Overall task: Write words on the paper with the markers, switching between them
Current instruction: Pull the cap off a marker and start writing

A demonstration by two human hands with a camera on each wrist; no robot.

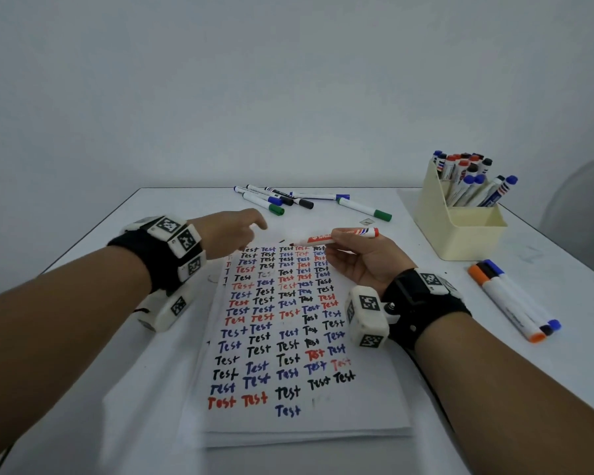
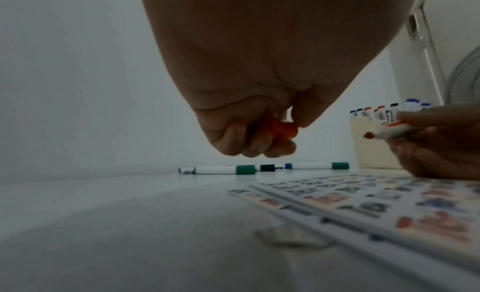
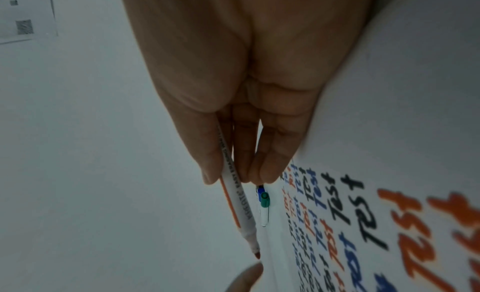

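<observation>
A white paper (image 1: 288,419) covered with "Test" in red, blue and black lies in the middle of the table. My right hand (image 1: 354,260) pinches an uncapped red marker (image 1: 340,236) above the paper's far edge, tip pointing left. In the right wrist view the red marker (image 3: 240,204) runs out from between thumb and fingers. My left hand (image 1: 232,234) hovers just left of the marker's tip. In the left wrist view its curled fingers (image 2: 249,144) grip the red cap (image 2: 281,129).
Several loose markers (image 1: 288,198) with green, blue and black caps lie at the table's far edge. A cream holder (image 1: 460,217) full of markers stands at the back right. Three markers (image 1: 515,299) lie side by side to the right of the paper.
</observation>
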